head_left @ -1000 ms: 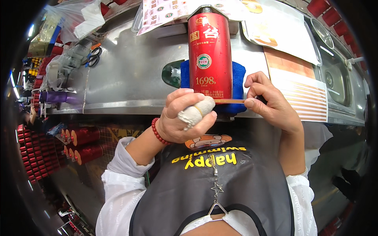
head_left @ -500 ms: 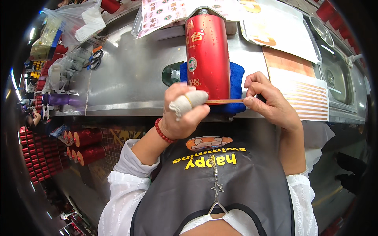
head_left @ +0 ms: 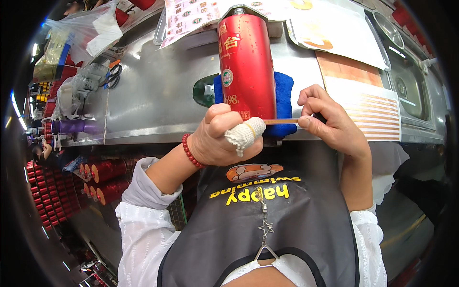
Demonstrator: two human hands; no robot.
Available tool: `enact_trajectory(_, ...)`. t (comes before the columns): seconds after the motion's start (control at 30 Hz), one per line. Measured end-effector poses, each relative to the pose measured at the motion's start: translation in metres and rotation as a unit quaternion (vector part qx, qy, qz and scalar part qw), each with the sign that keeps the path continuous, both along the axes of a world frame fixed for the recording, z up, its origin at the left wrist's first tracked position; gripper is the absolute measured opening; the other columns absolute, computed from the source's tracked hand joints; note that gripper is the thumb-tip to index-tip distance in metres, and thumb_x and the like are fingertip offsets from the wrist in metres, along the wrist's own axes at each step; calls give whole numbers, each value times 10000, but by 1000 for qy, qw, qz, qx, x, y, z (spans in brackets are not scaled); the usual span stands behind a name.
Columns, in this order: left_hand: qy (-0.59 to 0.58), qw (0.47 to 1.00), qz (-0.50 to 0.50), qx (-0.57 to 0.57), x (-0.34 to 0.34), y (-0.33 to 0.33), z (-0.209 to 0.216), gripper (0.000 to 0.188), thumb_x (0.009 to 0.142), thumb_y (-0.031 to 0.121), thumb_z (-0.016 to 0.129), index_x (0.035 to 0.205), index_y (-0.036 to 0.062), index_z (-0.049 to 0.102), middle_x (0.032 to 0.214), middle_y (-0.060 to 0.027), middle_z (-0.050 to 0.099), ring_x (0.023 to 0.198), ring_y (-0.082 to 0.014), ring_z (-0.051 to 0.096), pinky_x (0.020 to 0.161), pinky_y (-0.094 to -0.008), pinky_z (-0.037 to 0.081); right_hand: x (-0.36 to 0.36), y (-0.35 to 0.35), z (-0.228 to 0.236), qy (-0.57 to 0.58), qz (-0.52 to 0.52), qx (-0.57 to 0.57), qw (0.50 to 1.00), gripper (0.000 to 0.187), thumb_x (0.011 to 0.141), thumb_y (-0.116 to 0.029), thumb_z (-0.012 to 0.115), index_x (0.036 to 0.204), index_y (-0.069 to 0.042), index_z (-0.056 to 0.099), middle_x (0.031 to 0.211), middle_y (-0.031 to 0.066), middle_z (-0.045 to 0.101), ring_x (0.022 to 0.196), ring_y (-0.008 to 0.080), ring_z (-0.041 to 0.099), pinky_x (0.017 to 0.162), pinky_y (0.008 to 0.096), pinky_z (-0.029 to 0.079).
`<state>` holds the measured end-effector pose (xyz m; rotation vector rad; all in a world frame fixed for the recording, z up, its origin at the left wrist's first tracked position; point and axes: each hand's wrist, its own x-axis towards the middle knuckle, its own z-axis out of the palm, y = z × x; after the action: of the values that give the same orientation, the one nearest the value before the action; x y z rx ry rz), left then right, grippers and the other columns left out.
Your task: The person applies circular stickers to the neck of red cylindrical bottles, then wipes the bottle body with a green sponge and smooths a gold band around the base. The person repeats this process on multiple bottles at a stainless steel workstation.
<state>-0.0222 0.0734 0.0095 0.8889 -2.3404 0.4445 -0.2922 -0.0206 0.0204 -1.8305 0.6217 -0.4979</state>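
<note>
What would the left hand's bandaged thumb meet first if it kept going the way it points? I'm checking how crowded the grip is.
The left hand has its bandaged thumb pointing right along the thin brown strip. It would probably first meet the right hand's fingertips pinching that strip, though depth is unclear.

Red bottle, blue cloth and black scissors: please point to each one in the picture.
red bottle [head_left: 247, 71], head view, middle of its red body.
blue cloth [head_left: 285, 93], head view, part right of the bottle.
black scissors [head_left: 113, 78], head view, the handles.
</note>
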Motion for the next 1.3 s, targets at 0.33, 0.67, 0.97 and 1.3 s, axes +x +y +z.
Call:
enact_trajectory(0.33,13,998,28,-50,-4,3,-5,253,632,101,741,829,233,653,1144,14,591,1016,-224,450,794,-351,444,2,0,-5,-2,1,-2,1000,274,959,-252,669,815,-53,549,1045,51,454,927,145,445,794,260,394)
enact_trajectory(0.67,16,1000,16,-20,-2,4,-5,246,608,83,738,802,215,663,1111,8,609,943,-221,473,799,-347,444,3,0,-4,8,5,15,1000,308,959,-293,677,808,-58,546,1042,54,461,945,154,446,812,263,394)
enact_trajectory(0.97,-1,1000,-2,-27,-11,-6,-2,268,602,97,728,824,232,667,1116,30,608,997,-222,446,798,-360,437,3,-1,-5,15,13,36,999,294,968,-270,663,805,-51,551,1052,56,461,953,155,449,819,258,395)
enact_trajectory(1.3,9,1000,24,-15,-15,-2,-7,299,599,115,737,874,215,674,1093,36,593,973,-213,437,805,-343,434,6,-3,-9,11,21,30,999,255,964,-224,661,820,-36,564,1068,58,468,955,146,454,815,258,403)
